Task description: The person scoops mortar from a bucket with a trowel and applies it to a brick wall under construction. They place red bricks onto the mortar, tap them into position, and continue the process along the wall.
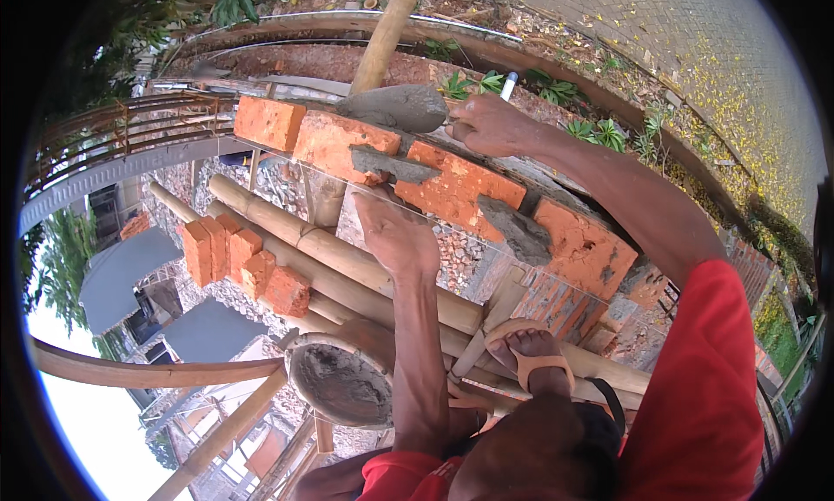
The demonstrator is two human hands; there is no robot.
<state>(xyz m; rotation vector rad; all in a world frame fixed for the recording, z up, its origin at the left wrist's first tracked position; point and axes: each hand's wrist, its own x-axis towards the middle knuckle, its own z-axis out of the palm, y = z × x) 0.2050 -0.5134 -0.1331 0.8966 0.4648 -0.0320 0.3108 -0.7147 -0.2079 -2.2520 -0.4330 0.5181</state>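
Observation:
A trowel (395, 108) loaded with grey mortar lies just above the far edge of a brick row. My right hand (491, 126) is closed around its grip; a white and blue end (509, 86) sticks up beside the fist. My left hand (395, 236) is at the near face of the row, close to the lower edge of an orange brick (334, 145); its fingers are mostly hidden beneath it. Mortar lumps (391, 165) cling to the joint beside that brick. Another mortar patch (514, 230) lies between the middle brick (460, 188) and the right brick (584, 249). A thin string (452, 225) runs along the row.
Bamboo poles (347, 249) form a scaffold below the wall, with a sandaled foot (532, 353) on it. Several loose bricks (239, 253) are stacked on the poles. A round bucket of mortar (339, 381) stands near my left forearm. A bamboo post (387, 40) rises behind the wall.

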